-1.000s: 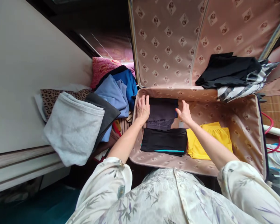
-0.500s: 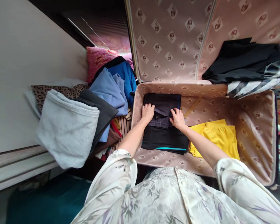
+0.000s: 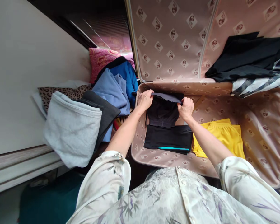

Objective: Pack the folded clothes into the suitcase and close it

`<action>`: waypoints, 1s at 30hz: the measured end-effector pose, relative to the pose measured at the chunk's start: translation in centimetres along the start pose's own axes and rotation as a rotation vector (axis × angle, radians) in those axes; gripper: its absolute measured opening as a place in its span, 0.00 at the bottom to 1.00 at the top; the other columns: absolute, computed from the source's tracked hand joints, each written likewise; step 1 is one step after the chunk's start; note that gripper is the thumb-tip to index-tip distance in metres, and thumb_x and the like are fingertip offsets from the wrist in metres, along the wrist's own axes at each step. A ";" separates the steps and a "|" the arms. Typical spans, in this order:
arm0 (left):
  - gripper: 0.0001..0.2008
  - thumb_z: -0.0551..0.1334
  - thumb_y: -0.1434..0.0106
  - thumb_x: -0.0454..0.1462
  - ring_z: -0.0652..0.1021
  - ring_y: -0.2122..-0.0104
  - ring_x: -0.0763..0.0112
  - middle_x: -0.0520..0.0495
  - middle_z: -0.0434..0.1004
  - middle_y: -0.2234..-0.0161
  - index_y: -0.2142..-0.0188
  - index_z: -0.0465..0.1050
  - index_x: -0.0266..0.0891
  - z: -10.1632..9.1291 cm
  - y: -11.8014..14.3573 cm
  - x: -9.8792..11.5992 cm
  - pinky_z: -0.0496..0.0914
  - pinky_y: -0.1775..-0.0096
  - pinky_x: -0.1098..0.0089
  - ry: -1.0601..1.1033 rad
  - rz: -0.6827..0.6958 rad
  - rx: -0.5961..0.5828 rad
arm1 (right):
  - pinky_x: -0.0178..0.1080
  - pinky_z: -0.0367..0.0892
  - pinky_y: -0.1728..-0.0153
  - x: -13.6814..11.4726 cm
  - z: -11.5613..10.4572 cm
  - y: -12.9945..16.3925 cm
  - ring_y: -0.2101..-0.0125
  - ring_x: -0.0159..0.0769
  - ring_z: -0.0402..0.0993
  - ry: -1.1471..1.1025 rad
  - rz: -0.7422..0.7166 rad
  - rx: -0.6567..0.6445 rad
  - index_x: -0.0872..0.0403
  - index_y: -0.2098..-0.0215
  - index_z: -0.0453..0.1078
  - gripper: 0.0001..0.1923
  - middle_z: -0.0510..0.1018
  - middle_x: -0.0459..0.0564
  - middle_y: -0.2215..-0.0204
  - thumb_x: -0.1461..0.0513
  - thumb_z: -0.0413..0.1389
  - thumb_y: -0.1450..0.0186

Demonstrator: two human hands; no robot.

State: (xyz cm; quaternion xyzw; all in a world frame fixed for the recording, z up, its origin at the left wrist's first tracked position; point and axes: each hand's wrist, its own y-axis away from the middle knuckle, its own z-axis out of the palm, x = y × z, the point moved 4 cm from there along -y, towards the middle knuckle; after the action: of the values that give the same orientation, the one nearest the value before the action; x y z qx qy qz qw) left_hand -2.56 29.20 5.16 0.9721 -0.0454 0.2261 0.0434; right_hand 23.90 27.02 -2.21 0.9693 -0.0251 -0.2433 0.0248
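Note:
Pinched between the fingers of my left hand [image 3: 145,100] is one corner of a pair of dark shorts [image 3: 162,113]. My right hand [image 3: 186,108] grips the opposite corner of the same far edge. That edge is raised and stretched between both hands, while the gathered waistband side rests lower in the left part of the open suitcase [image 3: 262,130]. Just nearer to me lies a folded black garment [image 3: 168,136] with a turquoise stripe. Yellow shorts [image 3: 220,137] lie to the right, beside my right forearm.
The suitcase lid [image 3: 170,40] stands upright at the back. Black clothing [image 3: 249,56] and a black-and-white striped cloth [image 3: 254,82] hang over the rim at right. On the left are a light grey folded garment [image 3: 72,127], blue clothes [image 3: 112,91] and a pink pillow [image 3: 104,60].
Both hands have moved away from me and closed on the far edge of the dark shorts, which is now lifted. Before, they lay on the garment's sides. The view has shifted slightly.

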 end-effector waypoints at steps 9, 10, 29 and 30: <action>0.06 0.59 0.31 0.32 0.82 0.57 0.58 0.41 0.81 0.60 0.56 0.74 0.38 1.3 0.6 -0.8 0.74 0.50 0.58 0.083 -0.093 0.034 | 0.45 0.68 0.62 1.1 3.0 4.9 0.65 0.47 0.73 -0.018 0.175 -0.281 0.54 0.58 0.73 0.20 0.77 0.58 0.67 0.50 0.46 0.27; 0.06 0.59 0.31 0.32 0.82 0.57 0.58 0.41 0.81 0.61 0.55 0.74 0.37 1.5 0.7 -1.0 0.74 0.50 0.58 0.101 -0.124 0.041 | 0.45 0.68 0.60 0.1 3.6 6.2 0.61 0.48 0.73 0.010 -0.003 -0.371 0.54 0.57 0.73 0.18 0.78 0.59 0.64 0.51 0.48 0.28; 0.22 0.63 0.32 0.36 0.70 0.40 0.48 0.32 0.64 0.39 0.40 0.66 0.35 2.9 13.1 4.3 0.68 0.41 0.53 -0.151 -0.211 0.016 | 0.45 0.67 0.49 -4.0 3.2 7.3 0.48 0.47 0.73 0.267 -0.573 -0.707 0.55 0.46 0.75 0.20 0.79 0.62 0.49 0.68 0.51 0.33; 0.23 0.65 0.33 0.37 0.70 0.41 0.48 0.32 0.65 0.39 0.40 0.66 0.36 3.5 13.8 4.6 0.68 0.41 0.53 -0.150 -0.188 0.001 | 0.43 0.68 0.51 -4.5 2.7 7.1 0.51 0.46 0.74 0.248 -0.570 -0.702 0.55 0.46 0.75 0.20 0.80 0.62 0.51 0.68 0.51 0.34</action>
State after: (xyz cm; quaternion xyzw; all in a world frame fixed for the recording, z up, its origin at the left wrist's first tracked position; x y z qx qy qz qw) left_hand 1.53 14.88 4.97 0.9863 0.0428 0.1477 0.0601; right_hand 18.45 20.13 -2.06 0.8923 0.3291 -0.1167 0.2862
